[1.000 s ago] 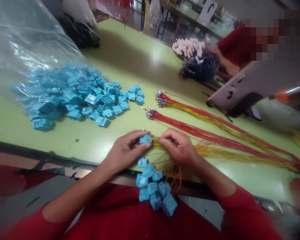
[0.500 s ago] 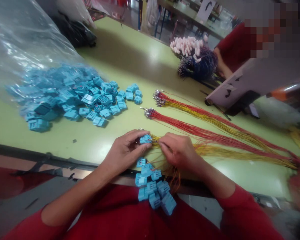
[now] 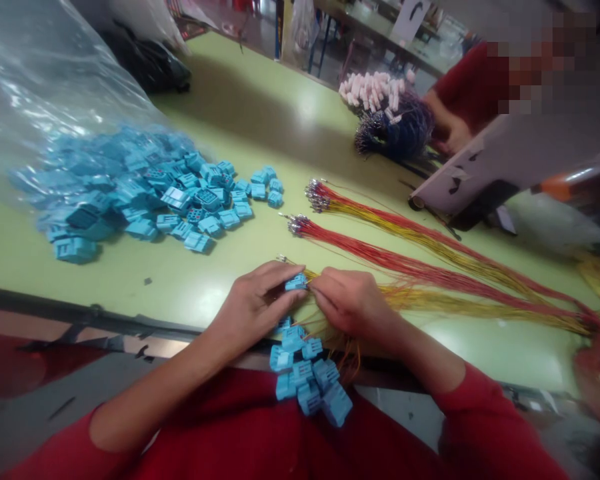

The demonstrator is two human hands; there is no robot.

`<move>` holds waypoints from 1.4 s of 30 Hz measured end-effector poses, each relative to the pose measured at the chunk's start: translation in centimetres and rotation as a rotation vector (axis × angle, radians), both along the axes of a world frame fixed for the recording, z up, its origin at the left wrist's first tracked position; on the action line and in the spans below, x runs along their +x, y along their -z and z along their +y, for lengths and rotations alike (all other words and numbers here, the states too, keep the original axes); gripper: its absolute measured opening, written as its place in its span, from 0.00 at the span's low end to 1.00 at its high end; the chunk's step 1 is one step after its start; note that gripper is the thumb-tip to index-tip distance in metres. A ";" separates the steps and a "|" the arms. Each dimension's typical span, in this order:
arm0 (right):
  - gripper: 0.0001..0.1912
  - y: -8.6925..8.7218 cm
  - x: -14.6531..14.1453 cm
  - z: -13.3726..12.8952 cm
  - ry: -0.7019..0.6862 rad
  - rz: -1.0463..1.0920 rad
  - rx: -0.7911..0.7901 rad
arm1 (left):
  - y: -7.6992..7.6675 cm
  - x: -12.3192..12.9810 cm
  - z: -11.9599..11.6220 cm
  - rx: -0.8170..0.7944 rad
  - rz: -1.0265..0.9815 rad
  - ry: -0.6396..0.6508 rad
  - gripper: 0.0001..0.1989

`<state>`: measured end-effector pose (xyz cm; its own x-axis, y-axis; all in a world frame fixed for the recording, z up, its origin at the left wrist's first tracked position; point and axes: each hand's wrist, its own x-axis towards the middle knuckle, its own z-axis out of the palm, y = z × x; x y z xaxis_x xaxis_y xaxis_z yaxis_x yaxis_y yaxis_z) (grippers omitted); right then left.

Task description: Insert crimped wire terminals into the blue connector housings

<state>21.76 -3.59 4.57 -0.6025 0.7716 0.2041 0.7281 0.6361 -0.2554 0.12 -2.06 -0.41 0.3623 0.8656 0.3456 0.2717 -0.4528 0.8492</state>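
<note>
Between the thumb and fingers of my left hand (image 3: 253, 300) is a blue connector housing (image 3: 296, 282). My right hand (image 3: 350, 300) pinches a thin wire right at the housing's right side; the wire's tip is hidden by the fingers. Below my hands, a cluster of blue connectors (image 3: 303, 373) on orange-yellow wires (image 3: 349, 353) hangs over the table's front edge. A bundle of yellow wires (image 3: 430, 300) runs behind my right hand. Beyond it lie a red wire bundle (image 3: 360, 247) and a red and yellow wire bundle (image 3: 380, 220), their metal terminals pointing left.
A heap of loose blue connectors (image 3: 200, 200) spills from a clear plastic bag (image 3: 55, 80) at the left. Across the green table (image 3: 240, 100), a person's arm (image 3: 450, 127) is beside dark wires with pale pink connectors (image 3: 373, 92). A grey panel (image 3: 510, 153) stands at the right.
My right hand has moved slightly left, up against the connector housing. The housing has turned a little and shifted right in my left hand.
</note>
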 end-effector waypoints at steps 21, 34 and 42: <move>0.08 2.4 1.0 8.4 0.268 0.147 -0.213 | -4.1 1.0 -3.3 0.080 0.136 0.543 0.13; 0.09 3.5 0.1 6.8 0.300 0.595 -0.518 | -0.3 -6.9 1.9 0.379 0.464 -0.445 0.13; 0.03 4.0 0.1 5.2 0.119 0.398 -0.576 | 1.5 -10.3 4.4 0.273 0.647 -0.414 0.20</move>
